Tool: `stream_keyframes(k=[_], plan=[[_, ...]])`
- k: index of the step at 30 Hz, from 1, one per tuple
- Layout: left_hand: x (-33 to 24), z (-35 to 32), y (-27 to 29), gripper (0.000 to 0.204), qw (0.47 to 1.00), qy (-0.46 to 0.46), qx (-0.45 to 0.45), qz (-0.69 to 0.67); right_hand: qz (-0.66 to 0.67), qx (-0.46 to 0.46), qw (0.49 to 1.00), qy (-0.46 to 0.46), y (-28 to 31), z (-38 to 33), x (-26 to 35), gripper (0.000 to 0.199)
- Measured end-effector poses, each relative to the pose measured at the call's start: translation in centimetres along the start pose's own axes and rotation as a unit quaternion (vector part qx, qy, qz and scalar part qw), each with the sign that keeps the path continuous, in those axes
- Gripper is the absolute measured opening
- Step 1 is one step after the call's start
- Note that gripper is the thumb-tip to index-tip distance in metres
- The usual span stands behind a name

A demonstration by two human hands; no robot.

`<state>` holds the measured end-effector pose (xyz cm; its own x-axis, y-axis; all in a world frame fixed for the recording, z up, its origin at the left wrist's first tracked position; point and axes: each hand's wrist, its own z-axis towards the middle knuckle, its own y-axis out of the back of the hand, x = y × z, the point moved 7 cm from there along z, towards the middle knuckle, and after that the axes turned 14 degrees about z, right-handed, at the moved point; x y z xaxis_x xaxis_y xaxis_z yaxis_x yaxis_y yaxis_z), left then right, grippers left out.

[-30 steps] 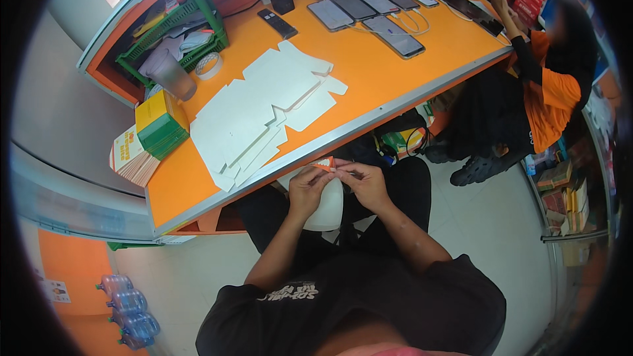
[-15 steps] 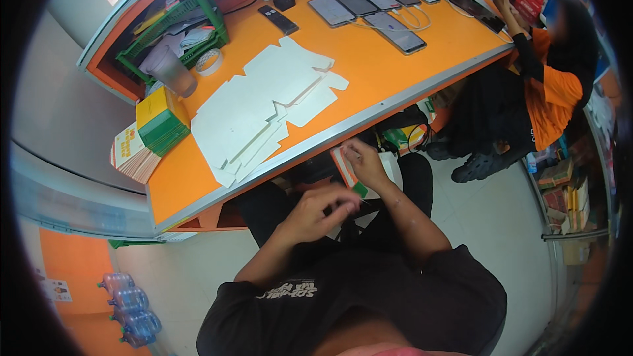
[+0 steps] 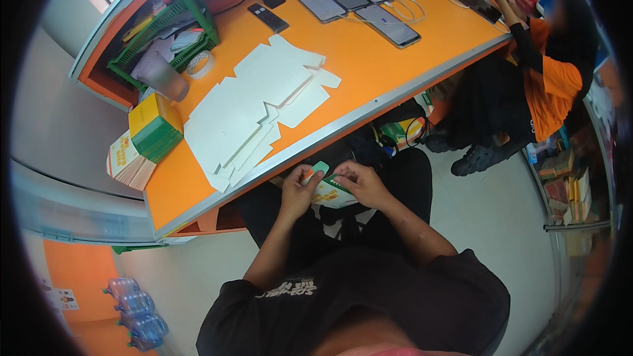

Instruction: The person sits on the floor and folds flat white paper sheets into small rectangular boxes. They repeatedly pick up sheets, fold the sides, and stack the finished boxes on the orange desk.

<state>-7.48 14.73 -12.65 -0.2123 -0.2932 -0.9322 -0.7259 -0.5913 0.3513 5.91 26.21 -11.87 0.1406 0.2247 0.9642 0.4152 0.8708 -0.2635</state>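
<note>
Just below the table's front edge, over my lap, both hands hold a small printed paperboard carton (image 3: pixel 333 198), white with green and orange. My left hand (image 3: pixel 298 189) pinches a green-tipped flap at its left end between thumb and fingers. At the upper right edge, my right hand (image 3: pixel 364 186) is closed on the carton, fingertips on its rim. On the table lies a pile of flat white carton blanks (image 3: pixel 254 102), plain side up. Left of them stand a yellow-and-green stack of folded cartons (image 3: pixel 155 128) and a fanned white printed stack (image 3: pixel 126 161).
Several phones (image 3: pixel 389 25) with white cables lie on the orange table (image 3: pixel 330 135). A tape roll (image 3: pixel 200 64), a cup (image 3: pixel 165 79) and a green basket (image 3: pixel 175 36) stand far left. Another person (image 3: pixel 554 86) sits at right. Water bottles (image 3: pixel 140 313) sit lower left.
The carton has moved left and been turned. My left hand, earlier blurred and apart from it, now grips its flap. My right hand has shifted to its upper right edge.
</note>
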Motion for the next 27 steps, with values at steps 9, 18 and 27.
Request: stream_keyframes(k=[9,18,27], plan=[[1.4,-0.4,-1.7,0.026,0.993,0.057,0.068,0.081,-0.308,-0.056,0.926,0.211,-1.2,-0.2,3.3,0.008],[-0.7,-0.4,-0.5,0.029,0.985,0.038,0.125,0.112,-0.258,-0.038,0.948,0.181,-1.8,0.4,3.6,0.008],[-1.1,-0.3,-0.1,0.027,0.988,-0.004,0.125,0.088,-0.218,-0.031,0.964,0.151,-2.1,0.3,3.3,0.009]])
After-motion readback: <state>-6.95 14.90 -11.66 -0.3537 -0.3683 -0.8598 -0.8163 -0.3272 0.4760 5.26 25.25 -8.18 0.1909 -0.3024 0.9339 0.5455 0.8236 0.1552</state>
